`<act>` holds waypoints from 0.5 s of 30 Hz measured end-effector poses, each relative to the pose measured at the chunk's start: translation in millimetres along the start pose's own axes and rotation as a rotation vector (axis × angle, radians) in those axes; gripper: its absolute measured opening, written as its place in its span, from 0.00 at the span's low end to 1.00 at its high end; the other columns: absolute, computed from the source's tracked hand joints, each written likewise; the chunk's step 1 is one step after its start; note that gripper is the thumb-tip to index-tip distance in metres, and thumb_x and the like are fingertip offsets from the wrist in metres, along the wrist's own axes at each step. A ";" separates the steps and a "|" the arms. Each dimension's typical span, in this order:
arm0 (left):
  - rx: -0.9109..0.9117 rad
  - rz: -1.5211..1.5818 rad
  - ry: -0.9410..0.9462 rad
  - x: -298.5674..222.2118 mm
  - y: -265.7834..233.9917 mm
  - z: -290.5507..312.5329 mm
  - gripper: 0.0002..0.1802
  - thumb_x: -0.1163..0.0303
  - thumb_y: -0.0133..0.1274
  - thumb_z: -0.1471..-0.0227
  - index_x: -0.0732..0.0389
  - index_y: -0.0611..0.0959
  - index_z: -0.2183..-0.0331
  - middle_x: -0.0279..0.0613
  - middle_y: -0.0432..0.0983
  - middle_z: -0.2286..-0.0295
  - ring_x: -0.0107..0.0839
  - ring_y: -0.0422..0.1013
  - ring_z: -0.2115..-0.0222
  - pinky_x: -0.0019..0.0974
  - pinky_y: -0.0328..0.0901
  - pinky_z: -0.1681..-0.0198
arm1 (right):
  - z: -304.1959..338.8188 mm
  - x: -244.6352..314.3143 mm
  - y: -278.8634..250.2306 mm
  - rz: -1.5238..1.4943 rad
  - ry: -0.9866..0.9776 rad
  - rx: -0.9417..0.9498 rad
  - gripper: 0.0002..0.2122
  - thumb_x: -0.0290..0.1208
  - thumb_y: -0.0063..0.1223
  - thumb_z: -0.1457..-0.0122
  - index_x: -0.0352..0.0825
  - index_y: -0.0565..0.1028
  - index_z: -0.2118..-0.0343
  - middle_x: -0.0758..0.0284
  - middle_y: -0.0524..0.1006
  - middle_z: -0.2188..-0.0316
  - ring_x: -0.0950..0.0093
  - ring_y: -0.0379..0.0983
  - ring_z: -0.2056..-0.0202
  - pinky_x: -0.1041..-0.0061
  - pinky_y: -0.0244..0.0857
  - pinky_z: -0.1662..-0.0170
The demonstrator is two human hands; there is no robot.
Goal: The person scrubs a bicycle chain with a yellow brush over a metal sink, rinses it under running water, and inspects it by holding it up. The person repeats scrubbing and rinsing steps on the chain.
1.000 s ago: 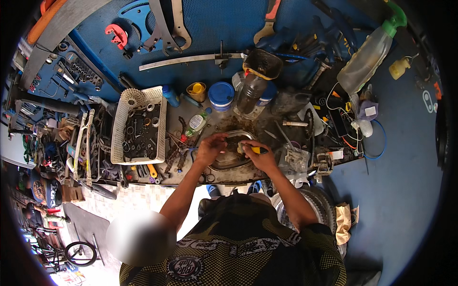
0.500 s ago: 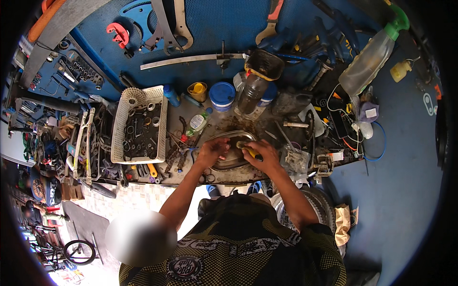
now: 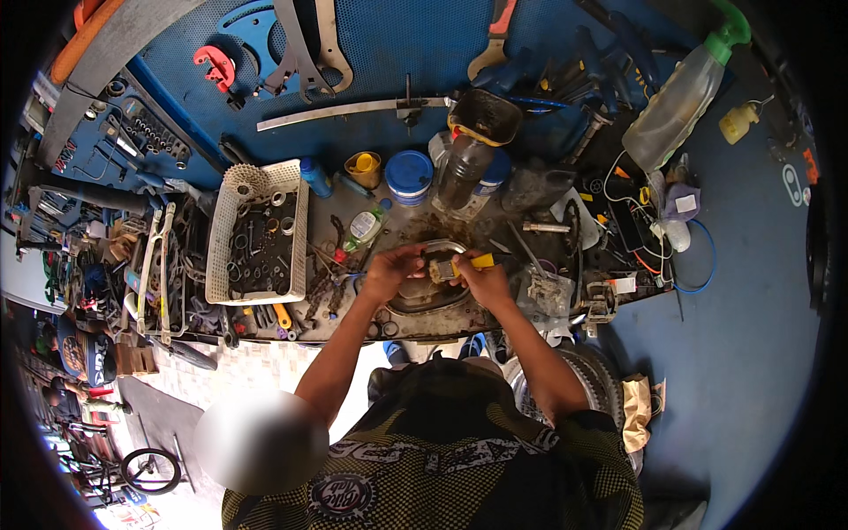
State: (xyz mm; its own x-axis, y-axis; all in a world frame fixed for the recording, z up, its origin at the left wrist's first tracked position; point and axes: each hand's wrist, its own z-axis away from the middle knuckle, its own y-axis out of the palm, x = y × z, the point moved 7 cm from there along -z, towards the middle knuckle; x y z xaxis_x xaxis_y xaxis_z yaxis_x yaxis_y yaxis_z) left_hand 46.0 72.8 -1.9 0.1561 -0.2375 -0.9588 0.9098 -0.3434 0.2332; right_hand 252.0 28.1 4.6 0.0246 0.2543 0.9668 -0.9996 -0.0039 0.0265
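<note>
Over an oval metal tray (image 3: 415,309) on the workbench, both hands work close together. My right hand (image 3: 485,284) is closed round a brush (image 3: 445,270): its worn, pale brown head points left and its yellow handle sticks out past the fingers. To the left, my left hand (image 3: 394,273) is closed with curled fingers, fingertips toward the brush head. Whatever it may hold is too small and dark to make out. Dark residue covers the tray's bottom, partly hidden by the hands.
A white plastic basket (image 3: 300,221) of metal parts stands left. Behind the tray are a bottle of green liquid (image 3: 364,226), a blue-lidded tub (image 3: 409,174) and a cut-open dark bottle (image 3: 464,172). Cables (image 3: 632,199) and a clear plastic bag (image 3: 549,296) lie right.
My right hand has turned the brush, so its head and the yellow handle now show more plainly. My left hand has shifted slightly upward, staying near the brush.
</note>
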 end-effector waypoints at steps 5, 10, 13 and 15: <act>-0.080 0.242 -0.144 1.5 -8.6 3.6 0.22 0.75 0.60 0.37 0.64 0.80 0.42 0.40 0.80 0.53 0.30 0.80 0.61 0.33 0.78 0.62 | 14.1 8.7 -12.1 0.370 -0.195 -0.030 0.14 0.42 0.63 0.35 0.38 0.82 0.53 0.64 0.84 0.70 0.71 0.82 0.72 0.71 0.77 0.59; -0.032 0.251 -0.158 -2.3 -4.8 11.0 0.23 0.74 0.61 0.37 0.64 0.79 0.42 0.39 0.81 0.54 0.30 0.80 0.60 0.33 0.78 0.62 | 32.7 32.7 -4.2 1.052 -0.448 0.006 0.16 0.44 0.65 0.40 0.44 0.81 0.52 0.59 0.84 0.63 0.55 0.81 0.61 0.64 0.74 0.47; 0.021 0.267 -0.156 0.6 -4.7 11.0 0.22 0.73 0.60 0.36 0.63 0.79 0.42 0.38 0.81 0.55 0.31 0.81 0.61 0.34 0.78 0.63 | 36.4 50.7 -0.3 1.203 -0.435 -0.070 0.13 0.41 0.64 0.39 0.45 0.81 0.54 0.62 0.83 0.62 0.59 0.80 0.56 0.63 0.74 0.46; 0.033 0.270 -0.189 5.6 -7.5 11.3 0.22 0.72 0.60 0.36 0.64 0.79 0.42 0.39 0.81 0.55 0.31 0.81 0.61 0.35 0.78 0.63 | 41.8 71.3 10.2 1.038 -0.572 0.007 0.12 0.40 0.64 0.39 0.44 0.81 0.54 0.62 0.82 0.61 0.60 0.78 0.54 0.62 0.75 0.48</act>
State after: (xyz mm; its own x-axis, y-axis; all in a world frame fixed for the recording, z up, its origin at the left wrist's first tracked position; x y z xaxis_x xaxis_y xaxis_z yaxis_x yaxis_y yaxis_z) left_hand 35.7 63.8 -7.2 0.3129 -0.4876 -0.8151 0.8319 -0.2734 0.4829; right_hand 243.9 5.8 84.4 -0.7954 -0.3431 0.4996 -0.5441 0.0410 -0.8380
